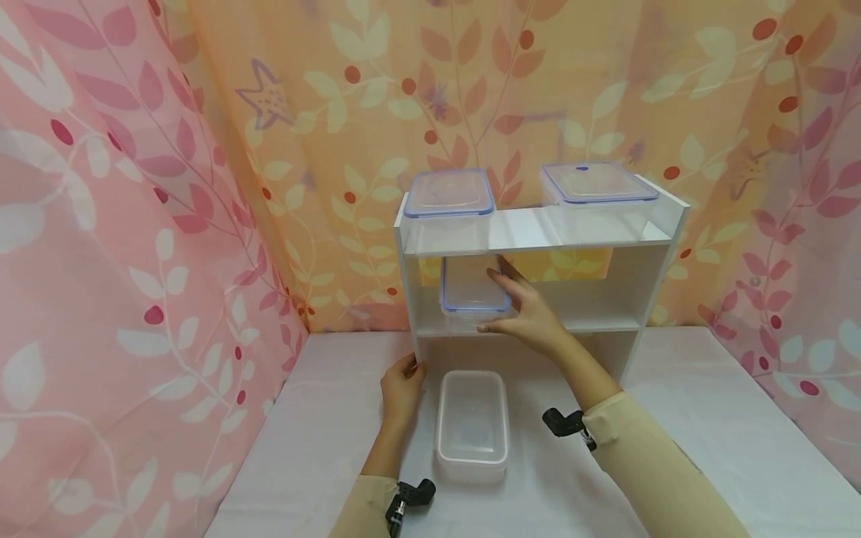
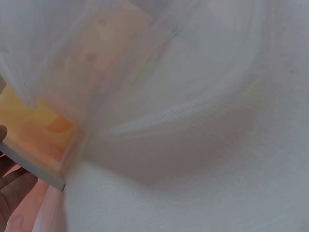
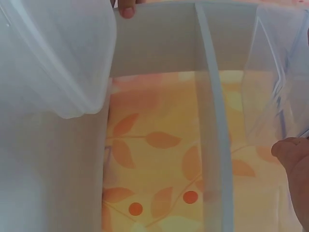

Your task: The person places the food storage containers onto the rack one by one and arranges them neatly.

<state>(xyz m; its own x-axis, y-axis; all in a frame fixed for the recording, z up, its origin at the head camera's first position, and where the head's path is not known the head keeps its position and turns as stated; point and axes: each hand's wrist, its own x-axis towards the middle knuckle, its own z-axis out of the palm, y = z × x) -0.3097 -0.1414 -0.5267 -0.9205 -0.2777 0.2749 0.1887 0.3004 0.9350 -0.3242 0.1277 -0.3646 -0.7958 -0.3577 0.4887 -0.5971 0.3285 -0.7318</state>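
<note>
A clear lidded food container (image 1: 473, 286) with a blue seal stands at the left of the white shelf unit's (image 1: 652, 288) middle board. My right hand (image 1: 528, 314) holds its right side, thumb low and fingers higher up. In the right wrist view, that hand (image 3: 298, 166) shows only in part beside the container (image 3: 260, 92). My left hand (image 1: 402, 392) grips the unit's left side panel low down. The left wrist view has the thumb and fingers (image 2: 17, 191) on either side of the panel edge (image 2: 36, 169).
On the top board stand two clear lidded containers, one on the left (image 1: 449, 196) and a larger one on the right (image 1: 599, 187). An open, lidless container (image 1: 473, 467) sits on the white-covered table (image 1: 323, 433), in front of the unit. Patterned curtains (image 1: 323, 246) enclose the table.
</note>
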